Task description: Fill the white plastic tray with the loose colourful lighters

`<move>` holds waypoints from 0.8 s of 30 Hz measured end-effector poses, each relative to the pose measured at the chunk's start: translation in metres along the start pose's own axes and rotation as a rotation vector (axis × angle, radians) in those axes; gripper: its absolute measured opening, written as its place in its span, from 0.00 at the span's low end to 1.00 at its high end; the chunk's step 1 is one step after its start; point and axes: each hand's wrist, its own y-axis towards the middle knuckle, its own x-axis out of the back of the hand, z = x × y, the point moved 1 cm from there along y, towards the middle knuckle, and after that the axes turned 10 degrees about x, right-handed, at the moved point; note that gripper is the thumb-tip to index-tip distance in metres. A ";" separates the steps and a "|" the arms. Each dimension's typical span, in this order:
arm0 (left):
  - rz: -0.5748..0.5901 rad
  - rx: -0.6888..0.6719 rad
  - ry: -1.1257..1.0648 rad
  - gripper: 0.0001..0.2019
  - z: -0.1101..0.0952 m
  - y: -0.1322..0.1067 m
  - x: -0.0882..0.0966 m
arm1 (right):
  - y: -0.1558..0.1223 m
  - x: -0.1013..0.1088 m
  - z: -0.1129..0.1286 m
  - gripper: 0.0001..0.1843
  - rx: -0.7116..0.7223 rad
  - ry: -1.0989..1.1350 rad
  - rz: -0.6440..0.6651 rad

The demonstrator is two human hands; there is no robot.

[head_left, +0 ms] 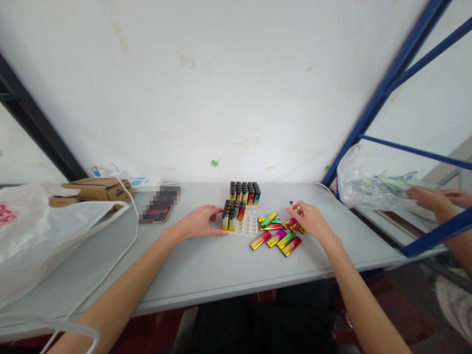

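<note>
A white tray (251,227) with round holes lies on the table, and black-topped lighters (232,221) stand upright in its left part. My left hand (201,221) is curved around the left end of the tray, thumb at the front corner and fingers at the side, gripping it. On the right, my right hand (309,219) pinches a lighter, of which only a dark end shows past the fingers. Below that hand lie loose lighters (276,239) in shiny yellow, red, green and purple. Behind the tray stands a block of upright lighters (245,193).
A phone-like device (162,204), partly blurred out, lies left of my left hand. Further left are a cardboard box (106,191), a white plastic bag (47,231) and a white cable (110,269). Past the blue frame (381,101), another person's hands (429,199) are at a clear bag (359,179).
</note>
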 end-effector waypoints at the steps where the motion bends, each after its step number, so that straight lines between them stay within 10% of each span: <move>1: -0.001 0.005 -0.004 0.34 -0.001 0.000 0.000 | -0.004 0.000 -0.004 0.19 -0.020 -0.041 0.026; 14: 0.001 0.003 -0.008 0.33 0.007 0.001 -0.003 | 0.039 -0.017 0.023 0.14 -0.105 -0.082 0.213; 24: 0.005 0.017 -0.022 0.33 0.003 -0.001 -0.001 | 0.056 -0.016 0.063 0.19 0.144 0.972 -0.100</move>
